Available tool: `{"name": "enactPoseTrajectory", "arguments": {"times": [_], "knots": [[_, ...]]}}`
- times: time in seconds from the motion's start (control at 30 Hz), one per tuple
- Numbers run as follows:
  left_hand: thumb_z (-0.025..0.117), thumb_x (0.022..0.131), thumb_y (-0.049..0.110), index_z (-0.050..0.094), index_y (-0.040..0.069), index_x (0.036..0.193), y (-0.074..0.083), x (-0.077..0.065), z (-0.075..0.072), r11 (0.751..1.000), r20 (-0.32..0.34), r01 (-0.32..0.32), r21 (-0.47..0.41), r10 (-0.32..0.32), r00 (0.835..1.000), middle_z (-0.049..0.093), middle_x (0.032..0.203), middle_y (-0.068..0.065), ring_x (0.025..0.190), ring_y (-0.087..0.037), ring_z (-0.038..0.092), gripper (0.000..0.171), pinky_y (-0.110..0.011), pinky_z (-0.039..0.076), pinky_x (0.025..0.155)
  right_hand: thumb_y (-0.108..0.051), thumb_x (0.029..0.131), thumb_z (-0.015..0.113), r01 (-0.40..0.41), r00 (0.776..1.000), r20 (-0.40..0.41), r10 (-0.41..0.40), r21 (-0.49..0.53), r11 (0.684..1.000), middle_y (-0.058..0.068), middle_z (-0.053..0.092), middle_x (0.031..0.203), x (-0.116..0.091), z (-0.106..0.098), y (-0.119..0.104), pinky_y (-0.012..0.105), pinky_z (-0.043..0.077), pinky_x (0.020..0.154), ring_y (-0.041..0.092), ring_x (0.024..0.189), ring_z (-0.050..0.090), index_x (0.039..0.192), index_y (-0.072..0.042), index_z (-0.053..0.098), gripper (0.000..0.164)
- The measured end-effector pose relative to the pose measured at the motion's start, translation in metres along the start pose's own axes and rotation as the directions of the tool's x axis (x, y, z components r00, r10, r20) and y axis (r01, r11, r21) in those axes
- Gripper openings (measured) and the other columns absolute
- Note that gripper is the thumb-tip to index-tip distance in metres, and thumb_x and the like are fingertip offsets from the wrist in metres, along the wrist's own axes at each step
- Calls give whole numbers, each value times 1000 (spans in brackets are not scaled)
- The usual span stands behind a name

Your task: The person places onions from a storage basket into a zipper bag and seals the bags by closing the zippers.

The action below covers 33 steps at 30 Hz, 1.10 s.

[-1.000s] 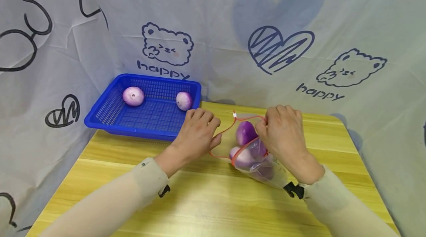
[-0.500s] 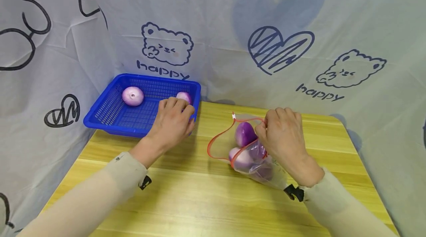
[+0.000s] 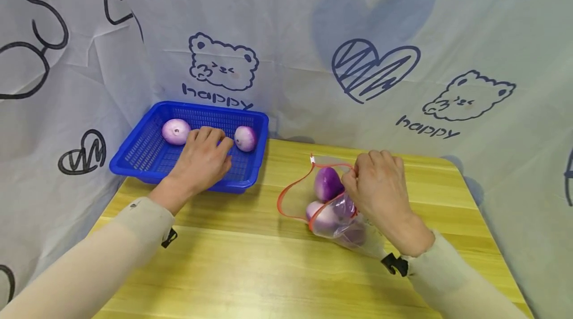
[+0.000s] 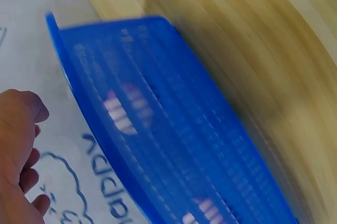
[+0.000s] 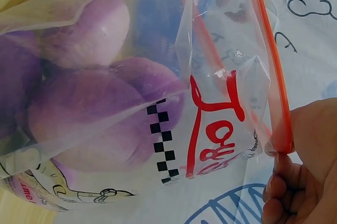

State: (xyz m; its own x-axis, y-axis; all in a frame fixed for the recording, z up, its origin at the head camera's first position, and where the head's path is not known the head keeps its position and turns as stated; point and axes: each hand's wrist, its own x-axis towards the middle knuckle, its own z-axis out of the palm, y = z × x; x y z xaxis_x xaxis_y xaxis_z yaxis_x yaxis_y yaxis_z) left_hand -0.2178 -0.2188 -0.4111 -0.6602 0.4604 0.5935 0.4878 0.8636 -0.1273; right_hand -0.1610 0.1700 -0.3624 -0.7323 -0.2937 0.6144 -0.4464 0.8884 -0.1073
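My right hand (image 3: 379,194) pinches the red-edged mouth of a clear zip bag (image 5: 221,103), thumb and fingers on its rim. Inside the bag lie several purple onions (image 5: 100,108); its mouth gapes toward the left, with a white slider (image 3: 313,159) at the far corner. My left hand (image 3: 197,159) hovers over the blue basket (image 3: 188,175), its fingers loosely bent and holding nothing. Either side of that hand, a pale onion (image 3: 176,132) sits in the basket's left part and another onion (image 3: 245,139) in its right part.
The basket stands at the back left of a wooden table (image 3: 250,269). A white cloth (image 3: 295,85) printed with hearts and bears hangs behind the table and along both its sides.
My left hand has let go of the bag's left edge and moved left to above the basket. My right hand has stayed gripping the bag.
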Motion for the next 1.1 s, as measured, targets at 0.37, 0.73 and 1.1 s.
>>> {"name": "enactPoseTrajectory", "arguments": {"times": [0.37,0.73,1.1], "knots": [[77,90,18,63,1,115,-44,-4,3,998,192,44,43,-51,980,60,117,-23,112,-46,54,33,-61,46,93,-14,85,57,10,1000,9,-10,-3,1000,5,43,66,-2,3,-1,43,34,72,31,68,43,68,-11,46,20],[80,90,21,59,1,120,-70,10,4,997,280,-53,62,33,959,56,124,-23,116,-45,50,42,-62,45,96,-14,83,54,40,999,-2,-40,-7,999,5,44,67,-2,6,-4,45,36,71,33,69,45,68,-10,46,18],[53,100,4,60,0,111,-74,34,19,973,263,-199,117,162,951,58,112,-22,109,-45,54,14,-60,48,91,-15,83,55,36,999,12,-36,-12,999,5,44,67,-1,6,-5,43,34,71,31,68,44,68,-11,45,18]]}}
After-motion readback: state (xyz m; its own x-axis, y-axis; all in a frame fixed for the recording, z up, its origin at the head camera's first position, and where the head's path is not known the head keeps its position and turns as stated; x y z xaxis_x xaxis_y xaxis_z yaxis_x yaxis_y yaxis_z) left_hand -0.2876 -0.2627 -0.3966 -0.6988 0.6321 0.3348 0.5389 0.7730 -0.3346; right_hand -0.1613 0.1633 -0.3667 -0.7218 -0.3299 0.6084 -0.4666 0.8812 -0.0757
